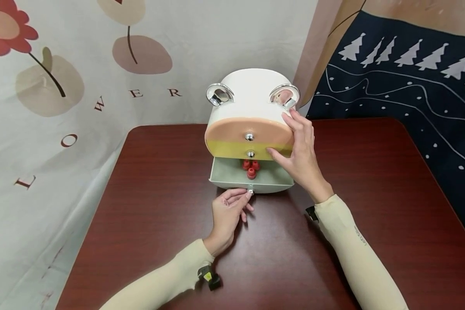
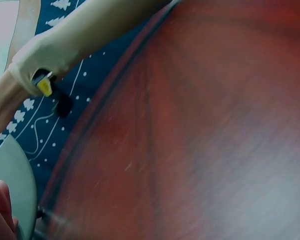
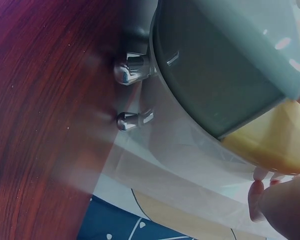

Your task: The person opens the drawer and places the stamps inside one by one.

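Observation:
A small white drawer cabinet (image 1: 252, 92) with a rounded top stands on the table. Its bottom pale green drawer (image 1: 226, 172) is pulled out, and three small red ribbed pieces (image 1: 251, 173) lie inside. My left hand (image 1: 226, 217) pinches this drawer's silver knob (image 1: 251, 192) between thumb and fingertips. Along the cabinet's right side lies my right hand (image 1: 305, 161), fingers extended up near the round silver ear, thumb on the front of the yellow drawer (image 1: 228, 149). Above that, the orange drawer (image 1: 228, 129) is closed. The right wrist view shows the green drawer's underside (image 3: 209, 65) and the cabinet's silver feet.
The dark red wooden table (image 1: 159, 193) spreads around the cabinet. Behind it hangs a pale cloth (image 1: 201, 43) with flowers and letters. A navy cloth with white trees (image 1: 403, 94) hangs at the right.

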`<state>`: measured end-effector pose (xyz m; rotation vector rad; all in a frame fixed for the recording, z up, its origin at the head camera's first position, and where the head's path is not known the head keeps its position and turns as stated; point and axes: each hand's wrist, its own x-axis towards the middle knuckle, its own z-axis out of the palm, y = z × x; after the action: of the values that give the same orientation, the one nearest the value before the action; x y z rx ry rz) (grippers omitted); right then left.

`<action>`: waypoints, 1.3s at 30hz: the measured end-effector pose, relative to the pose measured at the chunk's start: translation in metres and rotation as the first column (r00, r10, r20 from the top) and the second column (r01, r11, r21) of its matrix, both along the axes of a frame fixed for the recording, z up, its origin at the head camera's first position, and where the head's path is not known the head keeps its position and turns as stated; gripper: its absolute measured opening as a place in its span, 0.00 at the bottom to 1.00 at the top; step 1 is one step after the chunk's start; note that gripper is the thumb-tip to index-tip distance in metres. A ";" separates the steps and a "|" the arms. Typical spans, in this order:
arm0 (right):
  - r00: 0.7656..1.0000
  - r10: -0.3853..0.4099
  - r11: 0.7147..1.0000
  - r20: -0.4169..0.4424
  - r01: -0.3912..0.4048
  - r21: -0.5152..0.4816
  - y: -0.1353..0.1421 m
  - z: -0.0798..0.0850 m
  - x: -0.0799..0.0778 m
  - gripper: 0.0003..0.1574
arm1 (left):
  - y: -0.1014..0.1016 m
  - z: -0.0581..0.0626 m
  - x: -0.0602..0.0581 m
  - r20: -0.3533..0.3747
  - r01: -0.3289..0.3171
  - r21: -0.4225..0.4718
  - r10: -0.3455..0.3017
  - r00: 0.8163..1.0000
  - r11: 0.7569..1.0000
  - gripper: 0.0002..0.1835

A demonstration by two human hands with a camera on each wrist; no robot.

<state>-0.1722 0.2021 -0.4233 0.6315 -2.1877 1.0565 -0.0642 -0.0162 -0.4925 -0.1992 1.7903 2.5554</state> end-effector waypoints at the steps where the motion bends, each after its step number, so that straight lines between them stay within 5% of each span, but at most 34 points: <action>1: 1.000 0.000 1.000 -0.004 0.000 -0.003 0.000 0.000 0.000 0.58 | 0.000 0.000 -0.003 -0.007 -0.003 -0.003 0.003 1.000 1.000 0.10; 10: 1.000 0.001 1.000 -0.005 -0.001 0.006 0.004 0.000 0.004 0.58 | 0.006 -0.004 -0.033 -0.067 -0.010 -0.010 0.009 0.998 1.000 0.09; 22: 1.000 0.002 1.000 0.027 -0.002 0.000 0.005 0.000 0.017 0.57 | 0.004 -0.006 -0.049 -0.087 0.024 -0.021 -0.026 0.996 0.999 0.10; 28: 1.000 0.009 1.000 0.028 -0.009 0.002 0.012 0.001 0.020 0.56 | -0.001 -0.002 -0.061 -0.049 0.130 -0.183 -0.141 0.989 0.974 0.09; 31: 1.000 0.010 1.000 0.026 -0.011 0.005 0.017 0.001 0.020 0.55 | -0.004 0.001 -0.068 -0.060 0.171 -0.404 -0.212 0.975 0.899 0.11; 36: 0.999 0.030 0.999 0.039 -0.031 0.018 0.027 0.000 0.021 0.54 | -0.010 0.008 -0.075 -0.088 0.164 -0.726 -0.326 0.941 0.668 0.10; 39: 0.998 0.035 0.999 0.042 -0.036 0.020 0.034 -0.001 0.023 0.54 | -0.012 0.012 -0.081 -0.094 0.154 -0.810 -0.384 0.918 0.565 0.09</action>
<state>-0.1497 0.2357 -0.4241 0.6651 -2.2339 1.0755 -0.1456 -0.0279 -0.4805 0.4195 2.6880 1.4507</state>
